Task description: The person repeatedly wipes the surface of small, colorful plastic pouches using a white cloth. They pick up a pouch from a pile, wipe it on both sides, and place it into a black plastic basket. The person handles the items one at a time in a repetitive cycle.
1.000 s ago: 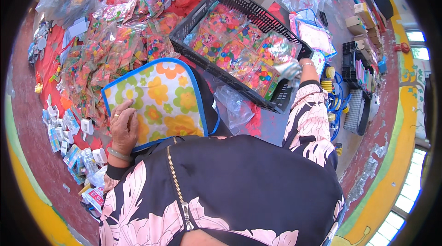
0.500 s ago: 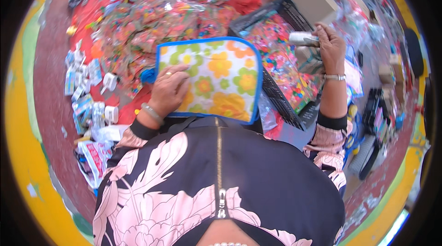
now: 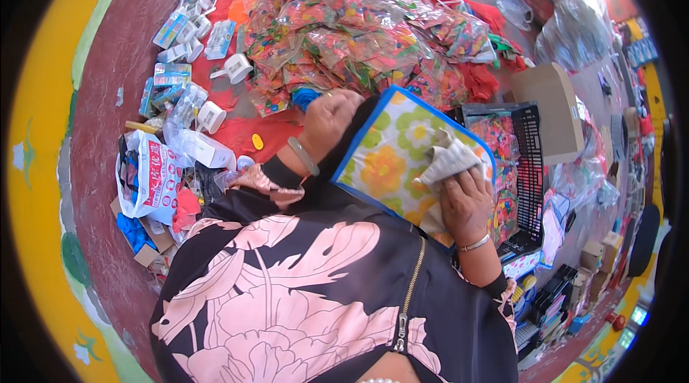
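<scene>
Cloth (image 3: 451, 157) pinched in our right hand (image 3: 466, 204) near the right edge of the mat (image 3: 384, 168) wants light pressure; our left hand (image 3: 331, 121) curls, its grip unclear.

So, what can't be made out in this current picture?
All in the head view:
- Left hand: its fingertips curl out of sight, so whether it grips anything can't be told.
- Greyish cloth: the right hand covers part of it.
- Black crate: the flowered mat hides its left part.
- White beads: cut off by the bottom edge.
</scene>
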{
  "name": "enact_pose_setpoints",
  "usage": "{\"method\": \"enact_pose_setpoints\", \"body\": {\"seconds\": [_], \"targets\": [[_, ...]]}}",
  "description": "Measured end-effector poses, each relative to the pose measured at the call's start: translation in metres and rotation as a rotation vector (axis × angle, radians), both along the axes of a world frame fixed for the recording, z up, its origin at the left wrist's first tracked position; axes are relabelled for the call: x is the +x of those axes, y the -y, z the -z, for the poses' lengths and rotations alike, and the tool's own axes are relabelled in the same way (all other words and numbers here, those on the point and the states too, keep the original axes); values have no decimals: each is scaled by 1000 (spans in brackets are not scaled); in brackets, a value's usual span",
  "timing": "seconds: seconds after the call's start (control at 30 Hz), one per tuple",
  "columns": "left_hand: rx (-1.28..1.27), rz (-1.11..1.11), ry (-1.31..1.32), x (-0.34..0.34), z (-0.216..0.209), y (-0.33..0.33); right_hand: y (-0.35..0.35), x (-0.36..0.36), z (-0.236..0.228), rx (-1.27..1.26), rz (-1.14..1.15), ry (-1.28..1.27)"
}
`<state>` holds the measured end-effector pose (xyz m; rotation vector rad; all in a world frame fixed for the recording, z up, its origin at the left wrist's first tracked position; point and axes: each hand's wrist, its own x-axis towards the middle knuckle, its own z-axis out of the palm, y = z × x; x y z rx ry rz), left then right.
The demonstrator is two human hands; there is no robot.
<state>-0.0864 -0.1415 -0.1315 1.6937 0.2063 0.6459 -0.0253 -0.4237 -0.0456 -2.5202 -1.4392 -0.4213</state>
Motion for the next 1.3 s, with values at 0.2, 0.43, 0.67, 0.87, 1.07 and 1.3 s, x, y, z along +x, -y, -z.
{"method": "enact_pose_setpoints", "body": {"seconds": [0.2,0.43,0.67,0.87,1.07,1.3], "targets": [[212,-228,-445,47,112,-88,1,8,9,117,49,-105],[-117,-140,-623,135,246,-122,2,22,11,92,74,-133],[-688,-237,-767,224,289,-119,11,29,20,87,94,-165],[-109,-168,-877,254,345,-133,27,37,33,85,72,-166],[202,-58,-1011,278,329,-118,32,36,38,85,98,-210],[404,-56,-1136,293,322,-103,59,16,49,144,391,-642]]}}
